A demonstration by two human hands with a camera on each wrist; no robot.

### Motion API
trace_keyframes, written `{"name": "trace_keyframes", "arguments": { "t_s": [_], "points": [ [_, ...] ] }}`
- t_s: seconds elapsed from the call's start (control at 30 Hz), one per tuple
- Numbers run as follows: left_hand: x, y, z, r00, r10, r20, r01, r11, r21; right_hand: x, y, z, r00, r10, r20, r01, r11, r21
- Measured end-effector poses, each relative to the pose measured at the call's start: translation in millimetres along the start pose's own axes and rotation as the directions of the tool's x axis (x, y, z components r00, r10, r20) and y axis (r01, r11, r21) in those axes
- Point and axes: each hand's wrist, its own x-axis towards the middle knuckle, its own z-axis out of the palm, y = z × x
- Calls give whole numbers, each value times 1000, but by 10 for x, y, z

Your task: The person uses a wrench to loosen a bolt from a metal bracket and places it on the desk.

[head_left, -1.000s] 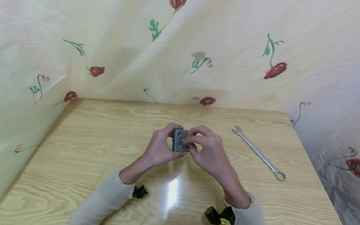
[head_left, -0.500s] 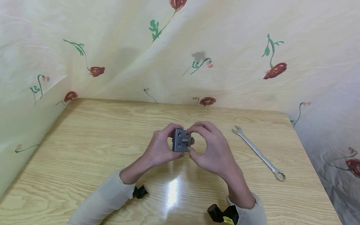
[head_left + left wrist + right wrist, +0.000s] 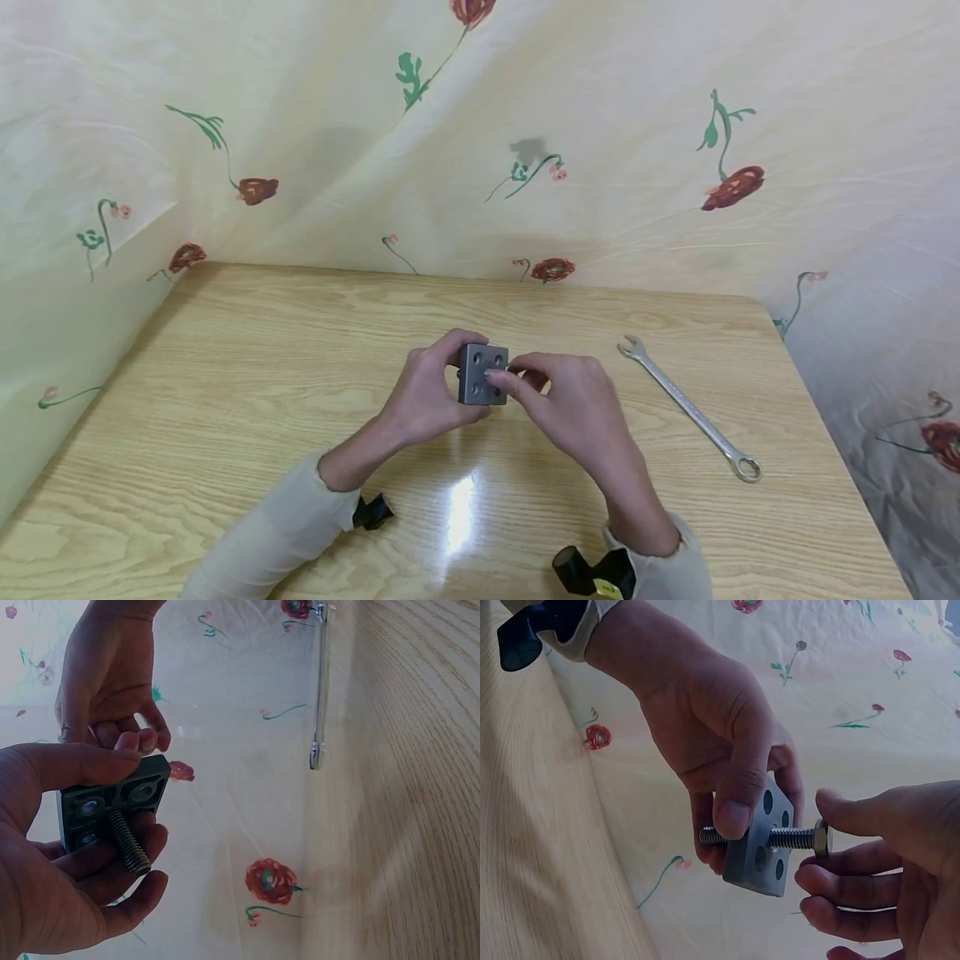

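My left hand (image 3: 423, 396) grips a small grey square metal plate (image 3: 472, 390) by its edges, up off the table, with the holed face turned toward my right hand (image 3: 581, 408). A hex bolt (image 3: 793, 838) runs through the middle hole. In the right wrist view its head (image 3: 823, 838) stands out from the plate, between the thumb and index finger of my right hand. The threaded end (image 3: 129, 844) sticks out of the far side, as the left wrist view shows, beside the left fingers. Other holes surround the bolt on the plate.
A combination wrench (image 3: 686, 404) lies slantwise on the wood-grain table (image 3: 300, 333), to the right of my hands. Flowered cloth (image 3: 330, 200) rises behind the table and along its sides. Black camera mounts (image 3: 592, 573) sit at both wrists.
My right fingers spread apart around the bolt head half a second ago, leaving it in plain sight. Now thumb and index finger have come together on it. The left hand and plate have stayed put.
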Motion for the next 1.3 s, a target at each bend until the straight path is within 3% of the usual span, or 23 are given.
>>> {"name": "trace_keyframes", "arguments": {
  "t_s": [0.5, 0.87, 1.3],
  "points": [
    [-2, -15, 10, 1000, 18, 2, -18, 1000, 4, -35, -3, 8, 984, -163, -72, 163, 987, 2],
    [-1, -35, 22, 999, 40, -3, -40, 999, -7, -40, -7, 32, 971, -206, -120, 214, 975, 59],
    [-3, -22, 11, 1000, 21, -7, -21, 1000, -2, -28, 12, 86, 934, -316, -170, 332, 941, 74]
  ]
}}
